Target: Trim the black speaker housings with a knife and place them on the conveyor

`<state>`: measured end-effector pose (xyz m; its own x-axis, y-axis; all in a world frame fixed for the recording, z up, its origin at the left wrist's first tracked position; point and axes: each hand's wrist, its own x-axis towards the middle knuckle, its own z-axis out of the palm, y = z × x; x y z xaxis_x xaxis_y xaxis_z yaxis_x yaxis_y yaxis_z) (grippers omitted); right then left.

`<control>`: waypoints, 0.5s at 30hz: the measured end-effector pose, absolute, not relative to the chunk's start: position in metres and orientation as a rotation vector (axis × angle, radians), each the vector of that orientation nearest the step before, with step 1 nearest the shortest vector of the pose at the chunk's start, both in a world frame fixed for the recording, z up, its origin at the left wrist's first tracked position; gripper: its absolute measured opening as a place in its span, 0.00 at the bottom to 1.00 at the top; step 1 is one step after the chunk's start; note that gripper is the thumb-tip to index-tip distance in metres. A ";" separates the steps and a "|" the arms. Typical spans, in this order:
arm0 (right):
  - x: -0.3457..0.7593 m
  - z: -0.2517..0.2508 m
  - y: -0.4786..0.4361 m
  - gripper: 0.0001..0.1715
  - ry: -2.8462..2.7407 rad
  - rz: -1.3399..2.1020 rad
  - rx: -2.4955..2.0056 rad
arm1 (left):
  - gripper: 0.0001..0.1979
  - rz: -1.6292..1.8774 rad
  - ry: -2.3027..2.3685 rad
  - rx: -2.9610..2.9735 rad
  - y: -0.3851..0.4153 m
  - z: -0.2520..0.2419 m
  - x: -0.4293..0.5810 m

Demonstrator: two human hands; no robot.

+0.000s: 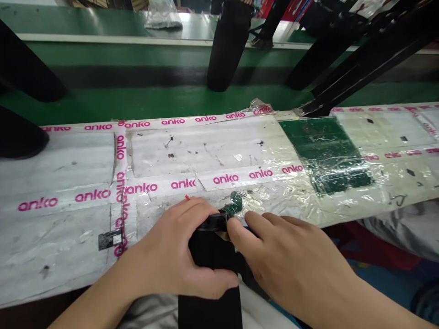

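A long black piece (210, 306) comes up from the bottom edge, over my lap, to a rounded black end fitting (213, 222). My left hand (171, 256) is wrapped round its upper part, thumb across the near face and fingers over the far side by the fitting. My right hand (291, 260) is closed at the right side of the fitting, its thumb and forefinger bent against it. Between them a small tan edge shows; whatever the right fingers pinch is hidden. Just beyond the hands lies the white-covered bench edge (192, 155), crossed by pink-lettered "anko" tape.
Past the bench runs a green surface (137, 103). Several dark long parts stand or lean there, among them a black column (228, 45) and a slanting bar (370, 59). A clear plastic bag (163, 16) lies at the back. A black label (110, 239) is on the bench.
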<state>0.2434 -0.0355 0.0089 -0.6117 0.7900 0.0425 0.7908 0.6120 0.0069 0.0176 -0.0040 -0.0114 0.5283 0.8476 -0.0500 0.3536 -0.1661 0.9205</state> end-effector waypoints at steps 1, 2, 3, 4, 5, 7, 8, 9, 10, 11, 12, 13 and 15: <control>0.242 0.009 -0.036 0.31 -2.771 -0.046 -1.401 | 0.24 0.609 1.009 1.770 -0.004 -0.012 0.018; 0.241 0.011 -0.036 0.30 -2.766 -0.050 -1.419 | 0.24 0.614 1.009 1.787 -0.004 -0.013 0.018; 0.240 0.013 -0.035 0.28 -2.773 -0.050 -1.428 | 0.24 0.615 1.009 1.800 -0.004 -0.013 0.018; 0.239 0.015 -0.033 0.26 -2.794 -0.039 -1.432 | 0.24 0.613 1.009 1.809 -0.004 -0.013 0.019; 0.238 0.018 -0.031 0.24 -2.825 -0.018 -1.430 | 0.24 0.608 1.011 1.816 -0.003 -0.013 0.019; 0.237 0.025 -0.024 0.21 -2.912 0.061 -1.434 | 0.23 0.583 1.021 1.822 -0.002 -0.010 0.020; 0.235 0.028 -0.020 0.19 -2.961 0.109 -1.448 | 0.23 0.567 1.027 1.823 -0.002 -0.009 0.021; 0.233 0.030 -0.016 0.18 -3.015 0.164 -1.463 | 0.23 0.556 1.037 1.823 -0.001 -0.008 0.021; 0.231 0.033 -0.011 0.17 -3.065 0.214 -1.480 | 0.22 0.548 1.045 1.820 0.000 -0.008 0.022; 0.228 0.035 -0.006 0.17 -3.111 0.269 -1.493 | 0.22 0.539 1.050 1.815 0.001 -0.008 0.023; 0.227 0.037 -0.001 0.15 -3.151 0.324 -1.494 | 0.21 0.534 1.052 1.808 0.002 -0.008 0.023; 0.227 0.039 0.003 0.15 -3.180 0.368 -1.480 | 0.20 0.531 1.053 1.800 0.002 -0.009 0.023; 0.233 0.045 0.007 0.15 -3.195 0.389 -1.423 | 0.19 0.526 1.056 1.780 0.003 -0.010 0.022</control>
